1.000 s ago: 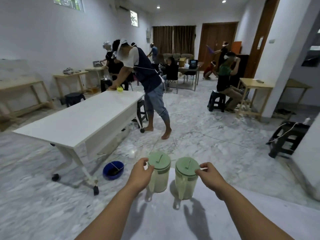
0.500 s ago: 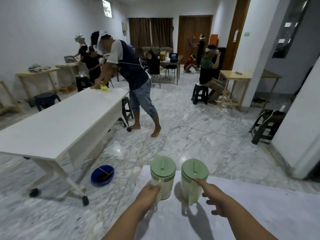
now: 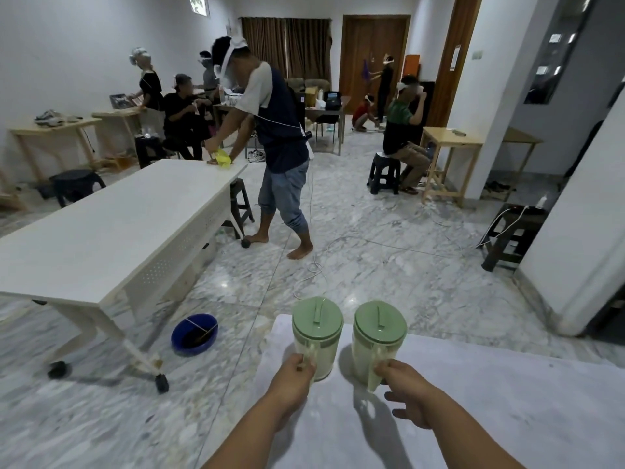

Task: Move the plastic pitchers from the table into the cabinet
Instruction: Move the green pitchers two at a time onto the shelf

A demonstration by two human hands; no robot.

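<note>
1. On the near table [image 3: 507, 401], two plastic pitchers are standing side by side at its far-left corner, upright and just apart, each wearing a green lid.
2. Left hand [image 3: 292, 375] is wrapping its fingers round the handle of the left pitcher [image 3: 316, 336]; the handle itself is mostly hiding under that fist.
3. Right hand [image 3: 406, 389] is pinching the handle of the right pitcher [image 3: 377, 343] between thumb and forefinger, while its other fingers are spreading loosely below, off the handle.
4. Both pitcher bases are sitting behind the hands, so whether they are resting on the tabletop or hanging just above it is hard to say.
5. Both forearms are running out of the bottom edge, cut off there.
6. Far to the left, a long white table [image 3: 111, 231] is stretching away, its near-left end cropped by the picture's edge.
7. A person in a dark vest [image 3: 277, 130] is leaning over that table's far end, hands on something yellow that is too small to make out.
8. Down on the marble floor, a blue bowl [image 3: 194, 335] is lying beside the white table's near leg.
9. At the right, a white panel [image 3: 581, 214] is blocking whatever lies behind it.
</note>
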